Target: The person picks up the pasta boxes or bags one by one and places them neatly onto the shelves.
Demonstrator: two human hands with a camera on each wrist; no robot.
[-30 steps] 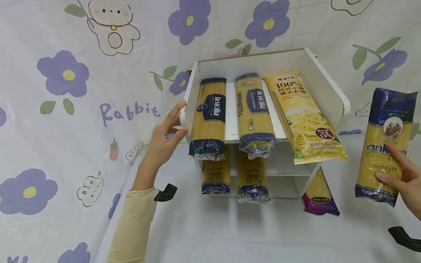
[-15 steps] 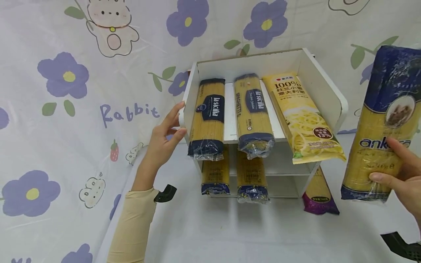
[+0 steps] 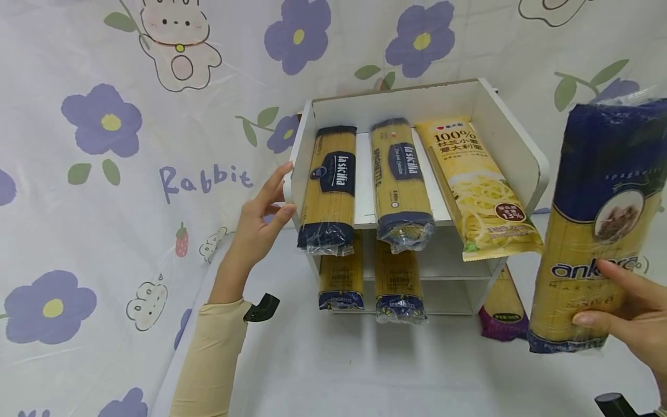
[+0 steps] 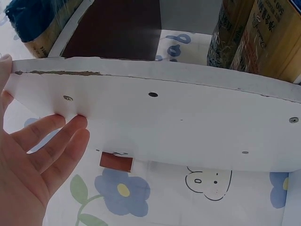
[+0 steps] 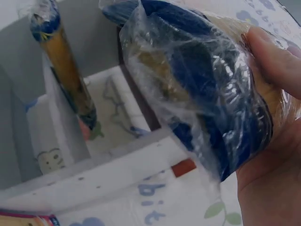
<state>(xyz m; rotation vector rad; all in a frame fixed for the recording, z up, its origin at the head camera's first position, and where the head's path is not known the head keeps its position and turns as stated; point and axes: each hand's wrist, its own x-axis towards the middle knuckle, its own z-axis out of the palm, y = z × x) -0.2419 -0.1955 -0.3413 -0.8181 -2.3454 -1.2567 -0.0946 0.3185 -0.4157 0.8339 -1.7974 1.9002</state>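
My right hand grips a blue-and-yellow pack of spaghetti labelled "ankara", thumb and index finger across its front. The pack stands nearly upright in the air, right of a white shelf rack. In the right wrist view, the blue wrapped end of this spaghetti pack fills the upper middle. My left hand touches the rack's left side panel, its fingertips against the outer face. The left wrist view shows the left hand with bent, spread fingers on that panel.
Two "la sicilia" spaghetti packs and a yellow noodle pack lie on the top shelf. Two more spaghetti packs protrude below. A purple-ended pack leans at the rack's lower right.
My right hand has brought the ankara spaghetti pack left and nearer the camera; it rose, then came down somewhat. The left hand has stayed on the rack's side.
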